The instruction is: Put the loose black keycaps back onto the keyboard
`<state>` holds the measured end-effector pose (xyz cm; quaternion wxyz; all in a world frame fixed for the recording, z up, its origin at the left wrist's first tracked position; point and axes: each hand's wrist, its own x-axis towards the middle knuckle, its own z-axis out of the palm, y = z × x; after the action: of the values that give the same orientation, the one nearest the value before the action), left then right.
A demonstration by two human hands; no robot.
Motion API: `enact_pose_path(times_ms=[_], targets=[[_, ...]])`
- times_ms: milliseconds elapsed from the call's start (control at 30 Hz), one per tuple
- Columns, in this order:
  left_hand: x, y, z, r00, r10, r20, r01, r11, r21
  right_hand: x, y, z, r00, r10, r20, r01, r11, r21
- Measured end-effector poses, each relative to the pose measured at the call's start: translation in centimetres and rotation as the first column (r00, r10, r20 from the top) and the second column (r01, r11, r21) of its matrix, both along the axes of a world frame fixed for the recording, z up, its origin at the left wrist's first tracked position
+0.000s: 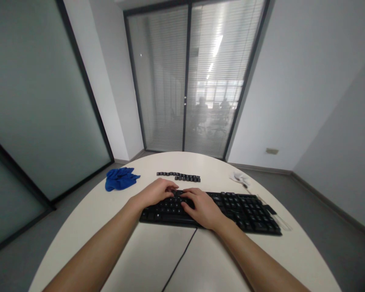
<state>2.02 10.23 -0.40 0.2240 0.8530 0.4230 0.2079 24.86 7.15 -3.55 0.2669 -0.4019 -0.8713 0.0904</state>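
Note:
A black keyboard (pixel 170 219) lies across the round table, its left half under both hands. My left hand (pixel 156 192) bends over its upper left keys, thumb and fingers brought close together around a small dark spot I cannot make out. My right hand (pixel 203 207) rests on the keys just right of it, fingers stretched forward and thumb apart, with nothing visible in its grasp. Behind the keyboard, several loose black keycaps (pixel 187 178) are lined up in two rows. The keys directly beneath the fingers are partly hidden.
A crumpled blue cloth (pixel 121 179) lies on the left of the white table (pixel 134 259). At the right are a crumpled white item (pixel 239 177), a small black piece (pixel 269 209) and a thin wire-like item (pixel 283 224). A thin black line (pixel 182 256) runs toward the front.

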Motion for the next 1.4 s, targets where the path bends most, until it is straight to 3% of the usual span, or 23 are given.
enact_pose_path(times_ms=[100,367,700,933,1267,1400], targets=[[0.0,-0.1,0.2,0.998,0.043,-0.044,-0.043,0.999,-0.005,0.0,0.0,0.0,1.0,0.001,-0.004,-0.001,1.0,-0.001],[0.2,-0.6,0.6,0.991,-0.087,-0.098,0.087,0.996,-0.002,0.0,0.0,0.0,1.0,0.005,-0.008,-0.005,1.0,0.003],[0.6,-0.6,0.4,0.995,0.036,-0.092,-0.033,0.999,0.029,-0.1,0.0,0.2,1.0,0.004,-0.01,-0.004,1.0,-0.002],[-0.7,0.0,0.7,0.986,0.098,-0.137,-0.087,0.992,0.089,0.0,-0.1,0.0,1.0,0.0,-0.008,0.0,1.0,-0.004],[-0.3,-0.5,0.8,0.981,0.017,-0.191,-0.002,0.997,0.081,-0.1,-0.1,0.2,1.0,-0.002,-0.007,0.002,1.0,0.0],[0.1,-0.6,0.5,0.972,0.086,-0.219,-0.059,0.99,0.128,-0.1,-0.1,0.2,1.0,-0.002,-0.01,0.002,1.0,-0.001]])
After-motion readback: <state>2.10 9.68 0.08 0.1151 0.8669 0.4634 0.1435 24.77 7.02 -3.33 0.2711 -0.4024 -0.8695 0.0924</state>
